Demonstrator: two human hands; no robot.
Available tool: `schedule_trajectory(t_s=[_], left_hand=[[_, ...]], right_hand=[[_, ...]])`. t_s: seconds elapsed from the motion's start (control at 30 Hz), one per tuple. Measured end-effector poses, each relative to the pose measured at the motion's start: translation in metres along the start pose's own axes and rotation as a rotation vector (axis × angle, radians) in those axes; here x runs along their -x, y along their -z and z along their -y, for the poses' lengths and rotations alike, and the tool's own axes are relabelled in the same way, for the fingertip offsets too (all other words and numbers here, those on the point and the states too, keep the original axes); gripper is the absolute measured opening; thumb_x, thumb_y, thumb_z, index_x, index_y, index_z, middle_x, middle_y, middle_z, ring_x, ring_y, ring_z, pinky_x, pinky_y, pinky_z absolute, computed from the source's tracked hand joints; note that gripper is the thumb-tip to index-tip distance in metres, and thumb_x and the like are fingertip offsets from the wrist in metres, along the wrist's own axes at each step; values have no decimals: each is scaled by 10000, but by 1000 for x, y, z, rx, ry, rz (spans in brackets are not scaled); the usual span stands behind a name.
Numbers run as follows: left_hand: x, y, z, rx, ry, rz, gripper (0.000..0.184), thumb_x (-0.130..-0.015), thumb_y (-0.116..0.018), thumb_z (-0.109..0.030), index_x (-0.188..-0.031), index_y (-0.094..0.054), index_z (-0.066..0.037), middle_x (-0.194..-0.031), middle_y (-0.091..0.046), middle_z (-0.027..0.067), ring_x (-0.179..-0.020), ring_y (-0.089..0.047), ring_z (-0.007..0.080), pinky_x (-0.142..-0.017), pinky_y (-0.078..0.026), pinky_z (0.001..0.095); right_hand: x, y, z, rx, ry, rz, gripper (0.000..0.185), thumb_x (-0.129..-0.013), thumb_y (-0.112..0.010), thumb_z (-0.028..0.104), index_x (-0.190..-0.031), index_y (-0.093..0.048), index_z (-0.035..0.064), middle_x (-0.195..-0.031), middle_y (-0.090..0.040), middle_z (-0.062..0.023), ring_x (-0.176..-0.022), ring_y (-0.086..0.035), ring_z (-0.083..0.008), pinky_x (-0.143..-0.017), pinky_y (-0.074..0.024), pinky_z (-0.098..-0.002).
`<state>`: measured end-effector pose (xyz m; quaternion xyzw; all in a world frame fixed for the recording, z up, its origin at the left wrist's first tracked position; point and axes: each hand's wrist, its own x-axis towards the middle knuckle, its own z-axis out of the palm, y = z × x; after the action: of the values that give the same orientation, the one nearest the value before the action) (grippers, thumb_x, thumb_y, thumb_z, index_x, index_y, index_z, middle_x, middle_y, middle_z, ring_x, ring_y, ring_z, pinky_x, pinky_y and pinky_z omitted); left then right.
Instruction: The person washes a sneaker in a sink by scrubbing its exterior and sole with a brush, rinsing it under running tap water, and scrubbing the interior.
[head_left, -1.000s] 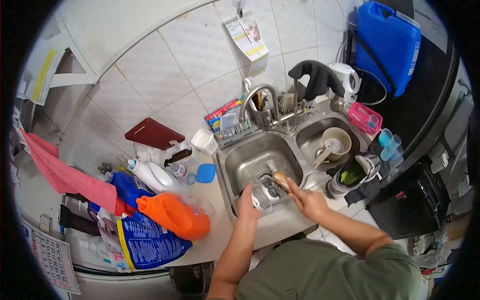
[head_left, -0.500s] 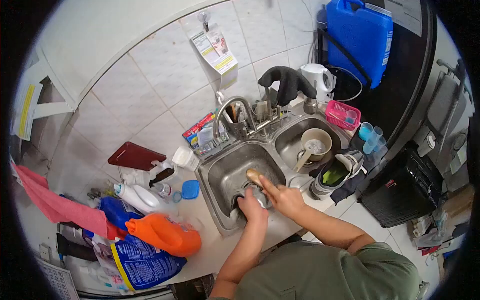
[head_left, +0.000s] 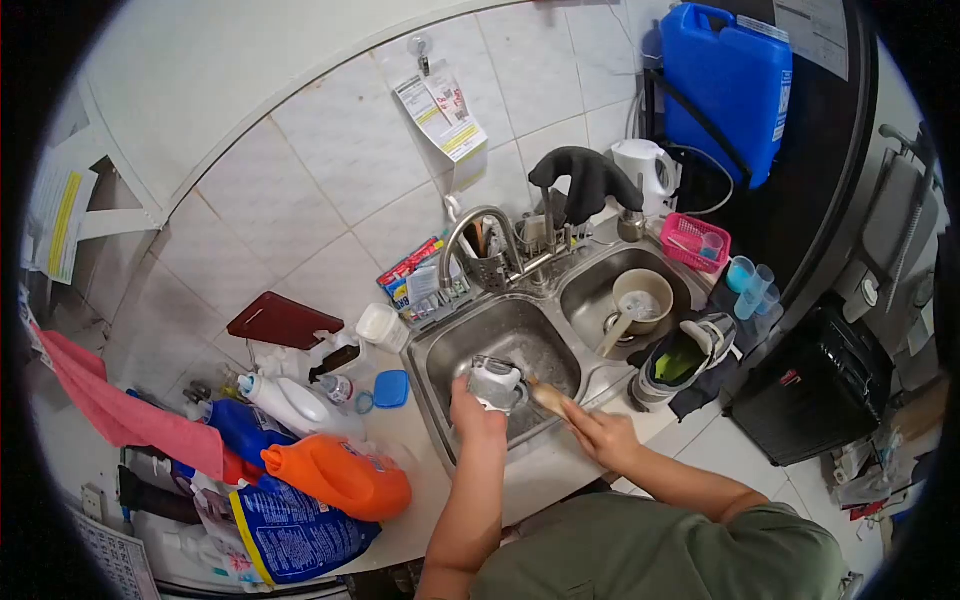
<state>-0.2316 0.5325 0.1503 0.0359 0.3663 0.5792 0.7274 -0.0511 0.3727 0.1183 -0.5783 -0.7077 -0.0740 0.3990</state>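
Observation:
Over the left sink basin [head_left: 450,350], my left hand [head_left: 477,412] is closed around a grey and white shoe [head_left: 494,384], held tilted. My right hand [head_left: 602,434] grips a wooden-handled brush [head_left: 549,398], whose far end reaches the shoe's right side. The bristles are too small to make out. A second grey and white shoe [head_left: 690,360] with a yellow-green inside stands on the counter right of the basins, on dark cloth.
In the right basin sits a beige pot [head_left: 660,292] with a dipper [head_left: 618,330]. A curved faucet [head_left: 478,215] rises behind. On the left crowd an orange bottle [head_left: 345,478], a white bottle [head_left: 295,402] and a blue lid [head_left: 391,389]. A pink basket [head_left: 697,243] stands back right.
My left hand has raised and turned the shoe, showing more of its white parts. My right hand and the brush have shifted right and down, away from the basin's middle.

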Motion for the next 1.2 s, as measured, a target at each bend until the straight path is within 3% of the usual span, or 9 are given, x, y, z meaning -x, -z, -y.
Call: schedule_trajectory(t_s=[0.17, 0.3, 0.43, 0.53, 0.67, 0.8, 0.83, 0.97, 1.2], left_hand=[[28, -12, 13, -49, 52, -11, 315, -970, -446, -218, -1185, -583, -35, -1176, -648, 145, -1100, -631, 300, -950, -496, 478], [6, 0, -4, 0, 65, 108, 343, -990, -392, -251, -1172, -580, -29, -1163, -650, 142, -1073, -640, 319, -948, -495, 497], [33, -18, -4, -25, 63, 34, 327, -973, -393, -222, -1137, -591, -19, -1116, -662, 147, -1030, -650, 327, -952, -492, 501], [3, 9, -19, 41, 114, 197, 336, -999, -380, -252, -1136, -592, -30, -1119, -660, 149, -1030, -648, 320, -947, -495, 495], [34, -14, 0, -66, 50, -26, 326, -959, -395, -226, -1084, -621, -28, -1105, -668, 149, -1025, -648, 322, -953, -493, 488], [-2, 17, -27, 10, 134, 78, 412, -944, -361, -249, -1195, -597, -22, -1227, -634, 169, -1132, -602, 354, -1028, -440, 519], [11, 7, -39, 19, 134, 41, 417, -937, -376, -248, -1197, -601, -12, -1240, -630, 174, -1148, -596, 362, -1042, -428, 530], [10, 14, -31, -81, 23, 67, 339, -954, -402, -240, -1091, -640, -43, -1095, -685, 132, -1022, -657, 312, -935, -505, 504], [19, 1, -9, 152, 18, 123, 367, -960, -393, -286, -1152, -604, -54, -1149, -662, 129, -1077, -632, 302, -986, -476, 475]], right_hand=[[-85, -1, 25, -13, 90, -88, 598, -834, -744, 269, -1392, -547, 184, -653, -547, -41, -470, -568, -223, -425, -471, -353], [-32, -15, -4, -61, 212, 13, 545, -870, -706, 279, -1381, -556, 162, -654, -548, -43, -482, -569, -214, -449, -487, -334], [-95, -9, 27, -136, 180, -120, 523, -837, -746, 216, -1332, -592, 152, -694, -598, -37, -480, -570, -220, -440, -476, -345], [-45, -33, -6, -195, 238, -172, 523, -873, -706, 257, -1368, -568, 162, -652, -544, -30, -494, -566, -209, -450, -470, -347], [-84, -24, 26, -132, 199, -111, 517, -860, -724, 270, -1350, -583, 179, -748, -641, -48, -508, -605, -214, -438, -491, -353], [-55, -28, -5, -130, 227, -133, 543, -842, -740, 291, -1357, -583, 220, -635, -552, -26, -480, -570, -215, -425, -484, -349], [-37, -14, -13, 27, 132, 106, 572, -828, -754, 281, -1368, -574, 217, -694, -616, -41, -510, -606, -208, -447, -507, -337], [-54, -21, 7, -134, 167, -108, 584, -843, -740, 288, -1392, -556, 216, -653, -606, -37, -487, -597, -201, -446, -501, -344], [-57, -22, 46, -236, -135, 21, 501, -925, -652, 223, -1408, -529, 165, -760, -692, -131, -546, -649, -304, -495, -510, -425]])
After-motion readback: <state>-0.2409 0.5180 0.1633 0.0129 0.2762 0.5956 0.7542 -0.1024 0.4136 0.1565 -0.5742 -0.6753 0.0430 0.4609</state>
